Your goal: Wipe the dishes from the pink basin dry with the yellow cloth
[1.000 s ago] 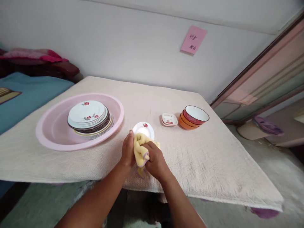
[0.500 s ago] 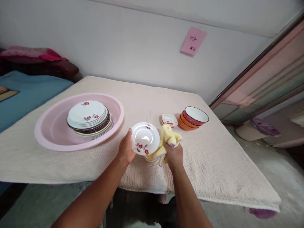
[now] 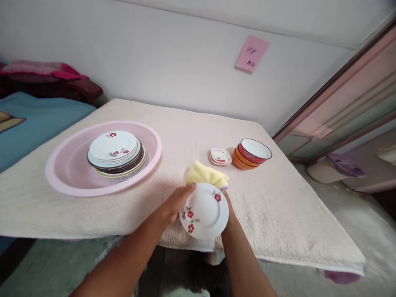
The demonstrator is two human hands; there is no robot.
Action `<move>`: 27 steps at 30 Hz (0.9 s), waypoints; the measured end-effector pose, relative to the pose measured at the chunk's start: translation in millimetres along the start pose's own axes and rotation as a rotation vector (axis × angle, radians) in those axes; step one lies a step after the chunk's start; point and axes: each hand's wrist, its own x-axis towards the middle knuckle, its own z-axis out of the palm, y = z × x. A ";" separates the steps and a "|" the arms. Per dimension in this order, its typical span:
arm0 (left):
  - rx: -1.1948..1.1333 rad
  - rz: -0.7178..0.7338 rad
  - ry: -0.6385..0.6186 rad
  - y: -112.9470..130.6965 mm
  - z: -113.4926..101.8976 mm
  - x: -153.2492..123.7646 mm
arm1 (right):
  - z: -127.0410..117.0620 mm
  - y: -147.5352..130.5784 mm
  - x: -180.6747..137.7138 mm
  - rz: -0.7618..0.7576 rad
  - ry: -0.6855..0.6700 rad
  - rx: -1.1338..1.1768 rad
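Observation:
A white plate (image 3: 204,210) with red flowers is tilted above the near part of the table, its face towards me. My left hand (image 3: 181,202) grips its left rim, thumb on the upper edge. At the plate's right side is my right hand (image 3: 228,206), mostly hidden behind it, holding a yellow cloth (image 3: 206,175) with purple edging. The cloth shows beyond the plate's far rim and seems to lie against its back.
To the left, a pink basin (image 3: 68,177) holds a stack of plates (image 3: 120,144). Small square dishes (image 3: 220,156) stand beside stacked orange and red bowls (image 3: 247,159) on the cloth-covered table (image 3: 278,218). A pink note (image 3: 252,53) is on the wall.
The plate has come nearer to me and moved right, and its flowers have turned. My right hand and the cloth have gone from beside the plate to behind it.

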 end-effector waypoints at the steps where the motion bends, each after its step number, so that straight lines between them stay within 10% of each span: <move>1: -0.009 0.017 0.037 -1.2 0.2 1.9 | 0.3 -0.1 0.8 -0.007 0.013 0.002; 11: -0.246 0.354 0.582 -2.9 -22.5 30.3 | 6.9 -8.2 -9.0 -0.109 -0.011 -0.051; 27: -0.310 0.303 0.580 2.2 -11.1 24.3 | 9.8 3.2 -5.7 -0.069 0.101 -0.056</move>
